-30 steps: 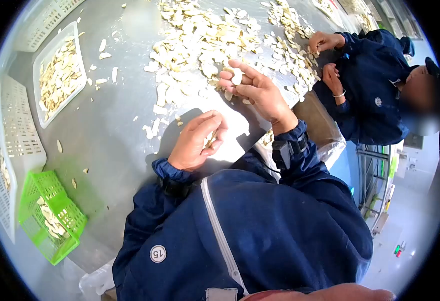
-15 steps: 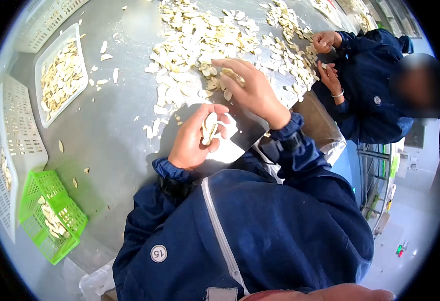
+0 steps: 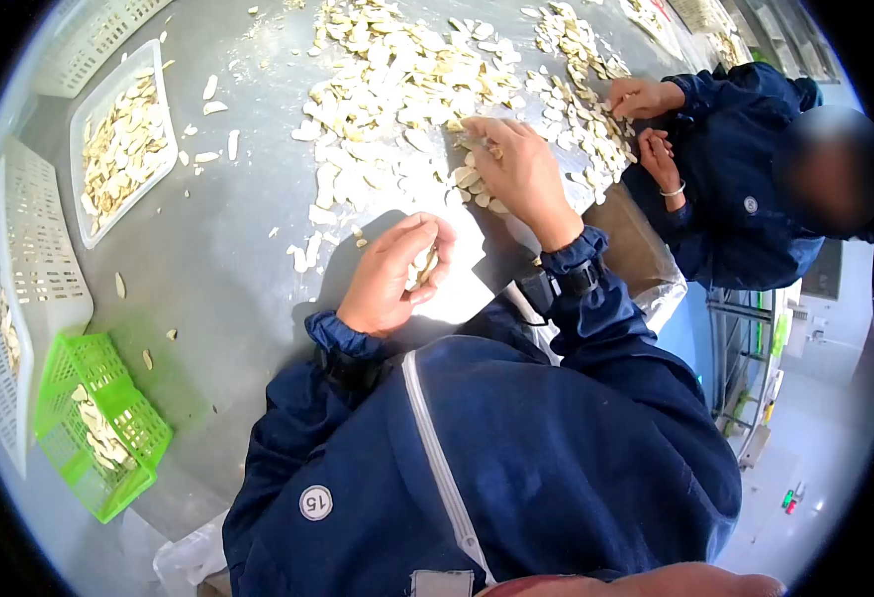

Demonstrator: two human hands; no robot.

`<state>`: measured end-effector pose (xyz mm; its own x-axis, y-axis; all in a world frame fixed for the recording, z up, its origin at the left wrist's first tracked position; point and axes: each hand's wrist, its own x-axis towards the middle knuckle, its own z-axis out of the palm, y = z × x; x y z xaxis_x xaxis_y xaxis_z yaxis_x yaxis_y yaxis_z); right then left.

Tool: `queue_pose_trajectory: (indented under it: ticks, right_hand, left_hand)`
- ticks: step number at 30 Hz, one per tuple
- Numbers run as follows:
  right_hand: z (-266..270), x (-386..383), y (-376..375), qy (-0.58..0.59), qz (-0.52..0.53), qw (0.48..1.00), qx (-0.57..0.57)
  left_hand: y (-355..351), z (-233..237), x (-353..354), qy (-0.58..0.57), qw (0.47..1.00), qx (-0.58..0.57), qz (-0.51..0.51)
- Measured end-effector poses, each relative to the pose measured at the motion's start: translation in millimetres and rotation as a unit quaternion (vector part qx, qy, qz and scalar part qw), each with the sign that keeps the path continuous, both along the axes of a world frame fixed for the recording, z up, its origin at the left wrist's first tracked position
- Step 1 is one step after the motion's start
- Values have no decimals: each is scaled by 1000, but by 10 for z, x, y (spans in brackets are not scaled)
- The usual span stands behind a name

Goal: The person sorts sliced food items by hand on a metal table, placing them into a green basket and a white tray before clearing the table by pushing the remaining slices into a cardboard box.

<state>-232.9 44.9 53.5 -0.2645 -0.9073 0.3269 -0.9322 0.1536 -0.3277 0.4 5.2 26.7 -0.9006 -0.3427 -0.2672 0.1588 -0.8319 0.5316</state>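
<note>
My left hand [image 3: 389,279] is closed around a few pale, flat slices [image 3: 421,267], which look dried and show between thumb and fingers. It stays just above the metal table's near part, by a bright white patch. At the near edge of a broad heap of similar slices [image 3: 397,70], my right hand [image 3: 526,181] bends its fingers and thumb together over a slice [image 3: 495,151], mostly hidden by the fingers. More loose slices [image 3: 469,181] lie right beside its thumb.
A white tray [image 3: 171,119] of slices lies at the left, near white perforated baskets [image 3: 44,239]. Below them stands a green basket [image 3: 108,383] with slices in it. At the right, a co-worker [image 3: 735,189] handles slices at the table [image 3: 228,328].
My left fingers have closed further over their slices. My right hand has shifted slightly right and toward me, fingers drawn in. The co-worker's hands have moved slightly.
</note>
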Motion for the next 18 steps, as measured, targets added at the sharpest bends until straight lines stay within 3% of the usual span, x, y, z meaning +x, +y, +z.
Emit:
queue_pose_trajectory:
  ticks: [1,4,7,10,14,17,18]
  right_hand:
    - [-26,-4,-24,47,14,998,-40]
    - [-51,182,-196,-17,-1,1000,18]
    - [-99,335,-321,74,24,997,-9]
    - [-124,323,-338,41,19,999,5]
    - [93,328,-89,-115,-22,992,53]
    - [18,258,19,-53,-27,998,11]
    - [1,282,-6,-96,-25,995,3]
  left_hand:
    - [-1,-2,1,-2,1000,2,0]
    - [3,-21,-7,-5,1000,4,-3]
    - [5,-48,-16,-4,1000,4,-7]
    - [-1,-46,-14,-3,1000,10,3]
    - [9,37,-17,-8,999,-27,17]
    - [1,-24,-1,-3,995,-103,1]
    - [6,-54,-3,7,996,-90,-8]
